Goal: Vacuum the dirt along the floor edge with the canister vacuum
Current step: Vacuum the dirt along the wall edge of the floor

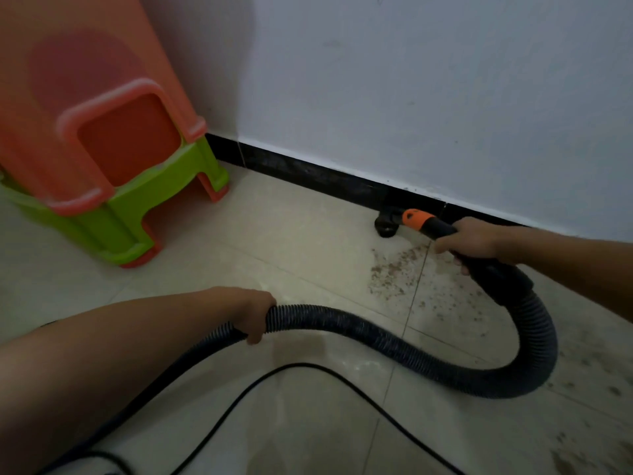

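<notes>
A black ribbed vacuum hose (394, 341) curves across the pale tiled floor. My left hand (255, 313) is shut around the hose near its middle. My right hand (469, 240) grips the black handle end of the hose, just behind an orange collar (416, 219). The small black nozzle (385, 228) rests on the floor against the black skirting board (308, 171). Brown dirt (397, 269) is scattered on the tiles right of and below the nozzle, and spreads toward the lower right. The canister itself is out of view.
Stacked plastic stools, orange over green (113, 186), stand in the corner at the left. A thin black power cord (308, 366) loops over the floor in the foreground. A white wall (428, 97) rises behind the skirting.
</notes>
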Tool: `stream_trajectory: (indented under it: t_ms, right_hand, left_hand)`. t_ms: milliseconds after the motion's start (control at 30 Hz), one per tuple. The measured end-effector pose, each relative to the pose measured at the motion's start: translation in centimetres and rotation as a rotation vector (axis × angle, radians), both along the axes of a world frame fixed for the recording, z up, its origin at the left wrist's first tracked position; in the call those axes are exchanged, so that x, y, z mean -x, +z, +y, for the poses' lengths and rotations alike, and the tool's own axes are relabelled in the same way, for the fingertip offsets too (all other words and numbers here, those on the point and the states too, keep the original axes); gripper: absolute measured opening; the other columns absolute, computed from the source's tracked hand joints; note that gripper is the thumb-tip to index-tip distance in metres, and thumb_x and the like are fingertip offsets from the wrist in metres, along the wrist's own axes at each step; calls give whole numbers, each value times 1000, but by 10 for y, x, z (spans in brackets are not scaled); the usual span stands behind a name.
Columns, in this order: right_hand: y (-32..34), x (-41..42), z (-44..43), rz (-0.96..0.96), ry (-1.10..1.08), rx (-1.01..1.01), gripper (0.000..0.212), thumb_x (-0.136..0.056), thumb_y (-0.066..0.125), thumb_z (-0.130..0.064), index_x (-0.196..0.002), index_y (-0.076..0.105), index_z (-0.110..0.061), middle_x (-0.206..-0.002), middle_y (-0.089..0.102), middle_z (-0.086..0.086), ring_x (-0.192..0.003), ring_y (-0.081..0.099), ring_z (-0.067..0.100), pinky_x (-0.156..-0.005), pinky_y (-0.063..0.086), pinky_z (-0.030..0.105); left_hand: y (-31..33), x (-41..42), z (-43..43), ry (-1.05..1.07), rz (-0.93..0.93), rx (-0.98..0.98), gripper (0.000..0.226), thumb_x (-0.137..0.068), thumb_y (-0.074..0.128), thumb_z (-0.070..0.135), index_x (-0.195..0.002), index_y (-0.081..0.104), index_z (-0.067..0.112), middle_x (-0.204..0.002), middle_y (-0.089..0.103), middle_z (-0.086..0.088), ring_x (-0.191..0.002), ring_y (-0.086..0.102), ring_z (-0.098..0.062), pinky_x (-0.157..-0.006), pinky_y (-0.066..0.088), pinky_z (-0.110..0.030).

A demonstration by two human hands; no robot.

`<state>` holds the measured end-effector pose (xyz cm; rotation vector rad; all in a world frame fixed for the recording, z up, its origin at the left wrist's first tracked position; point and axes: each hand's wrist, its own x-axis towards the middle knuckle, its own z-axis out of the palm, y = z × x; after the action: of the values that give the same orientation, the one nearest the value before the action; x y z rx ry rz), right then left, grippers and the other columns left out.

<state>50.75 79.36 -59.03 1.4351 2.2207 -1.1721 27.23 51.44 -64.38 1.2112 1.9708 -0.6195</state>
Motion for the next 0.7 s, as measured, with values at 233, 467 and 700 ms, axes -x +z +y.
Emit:
stream_trajectory:
  t_ms: [233, 467, 700]
  right_hand:
    - [3, -49, 8, -2, -189, 149, 25, -87, 66, -23, -74, 50, -8, -53, 51, 10, -43, 49, 22, -51, 47, 28]
    - [11, -52, -1, -97, -1, 38, 24, -85, 69, -16, -93, 59, 5, -51, 56, 10, -40, 52, 23, -46, 46, 27]
    - [38, -50, -4, -270, 91, 127, 31, -80, 65, -8, -108, 56, 4, -54, 50, 13, -43, 47, 24, -50, 47, 30]
  left_hand:
    - [-7, -2, -21, -90, 29, 183, 55, -73, 79, 12, -123, 58, 9, -122, 63, -11, -110, 61, -28, -81, 47, -35]
    - [-7, -23, -15, -114, -38, 128, 52, -73, 78, 10, -122, 58, 9, -120, 63, -12, -109, 61, -30, -77, 45, -34]
    - [-4, -37, -7, -132, -84, 91, 52, -75, 77, 9, -122, 56, 9, -122, 61, -12, -110, 59, -29, -78, 44, -33]
